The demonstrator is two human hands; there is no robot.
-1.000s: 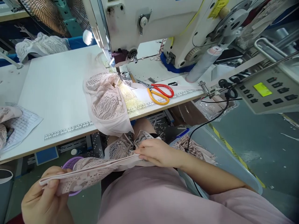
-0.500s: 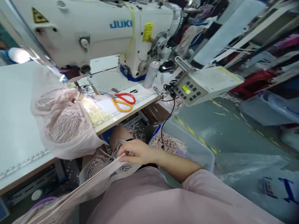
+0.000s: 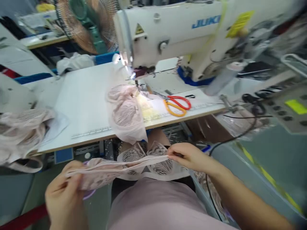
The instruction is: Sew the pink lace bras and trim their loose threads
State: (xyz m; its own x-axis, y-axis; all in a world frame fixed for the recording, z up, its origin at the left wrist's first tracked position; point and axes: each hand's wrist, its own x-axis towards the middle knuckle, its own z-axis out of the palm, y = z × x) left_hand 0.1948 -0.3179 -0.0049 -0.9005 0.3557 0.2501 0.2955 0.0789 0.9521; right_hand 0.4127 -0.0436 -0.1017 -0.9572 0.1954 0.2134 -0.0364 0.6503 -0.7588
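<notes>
A pale pink bra piece with a narrow edge band is stretched across my lap between both hands. My left hand pinches its left end, fingers closed. At the other end, my right hand grips the band between thumb and fingers. Behind it a lace bra lies on my lap, partly covered by the stretched piece. Another pink lace bra rests at the needle of the sewing machine and hangs over the table's front edge. Some of the view is blurred.
Scissors with red and orange handles lie on the white table. More pink bras are piled at the left. A thread cone and a control box stand right. A plastic bin sits below; a fan is behind.
My view has swung left, bringing my left hand, the fan and the left pile into sight. The bra piece now runs nearly level between my hands. My right hand still grips it.
</notes>
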